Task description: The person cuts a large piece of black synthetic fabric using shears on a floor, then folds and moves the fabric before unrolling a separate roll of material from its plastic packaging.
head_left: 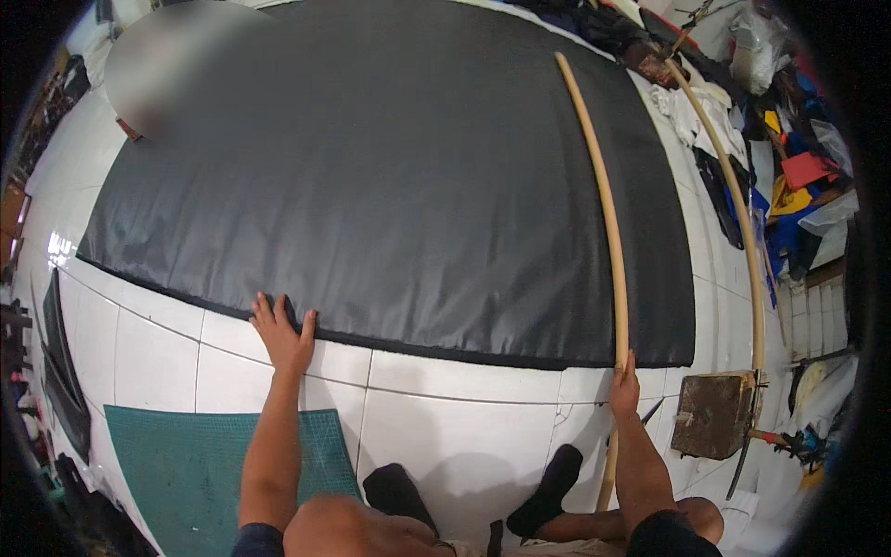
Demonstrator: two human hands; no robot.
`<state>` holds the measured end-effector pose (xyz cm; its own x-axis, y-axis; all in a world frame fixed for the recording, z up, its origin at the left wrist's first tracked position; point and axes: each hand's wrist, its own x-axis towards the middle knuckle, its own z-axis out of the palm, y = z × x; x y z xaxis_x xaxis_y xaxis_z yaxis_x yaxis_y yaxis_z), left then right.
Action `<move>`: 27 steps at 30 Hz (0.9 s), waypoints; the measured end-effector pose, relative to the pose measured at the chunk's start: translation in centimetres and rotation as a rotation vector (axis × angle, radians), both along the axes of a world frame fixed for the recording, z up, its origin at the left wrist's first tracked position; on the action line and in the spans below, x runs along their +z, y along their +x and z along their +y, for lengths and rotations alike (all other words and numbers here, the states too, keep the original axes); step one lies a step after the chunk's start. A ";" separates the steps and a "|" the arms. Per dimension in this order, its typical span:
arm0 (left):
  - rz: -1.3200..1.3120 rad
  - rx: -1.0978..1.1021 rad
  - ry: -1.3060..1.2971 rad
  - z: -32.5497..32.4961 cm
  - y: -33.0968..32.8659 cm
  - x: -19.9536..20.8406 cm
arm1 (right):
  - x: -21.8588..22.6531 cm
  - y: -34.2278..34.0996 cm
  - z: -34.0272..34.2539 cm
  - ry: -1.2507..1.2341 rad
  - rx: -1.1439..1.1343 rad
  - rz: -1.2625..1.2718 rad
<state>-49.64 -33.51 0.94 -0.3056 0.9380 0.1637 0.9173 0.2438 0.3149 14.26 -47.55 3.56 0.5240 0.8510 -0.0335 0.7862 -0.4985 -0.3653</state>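
Observation:
A large black sheet [399,186], smooth and faintly wrinkled, lies spread on the floor in front of me. My left hand [283,334] rests on its near edge, left of the middle, fingers spread and nothing held. Close to the sheet's right side runs a long pale wooden stick [605,209], lying from far to near across the black surface. My right hand [625,385] is closed around this stick just off the near edge. The stick's near end passes beside my right forearm toward my knee.
A green cutting mat [213,473] lies at the lower left, with a black piece of material [63,381] beyond it. On the right are a second long stick [742,213], a worn brown block [713,416] and colourful scraps [806,176]. A blur hides the far left corner.

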 end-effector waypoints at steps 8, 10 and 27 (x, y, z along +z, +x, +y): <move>-0.200 0.040 0.150 -2.0 -1.3 -0.3 | 5.1 -7.7 7.0 0.060 0.062 0.103; -0.397 0.027 0.239 -1.5 -0.6 -0.1 | 5.6 -10.0 7.9 0.113 0.260 -0.027; 0.084 0.164 -0.074 3.8 -4.1 -0.4 | 2.0 -22.1 32.1 -0.100 0.689 -0.087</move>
<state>-53.74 -29.73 0.49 -0.4438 0.8869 0.1282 0.8855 0.4121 0.2144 -7.80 -15.43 5.53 -0.1295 0.9853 -0.1114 0.9595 0.0962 -0.2647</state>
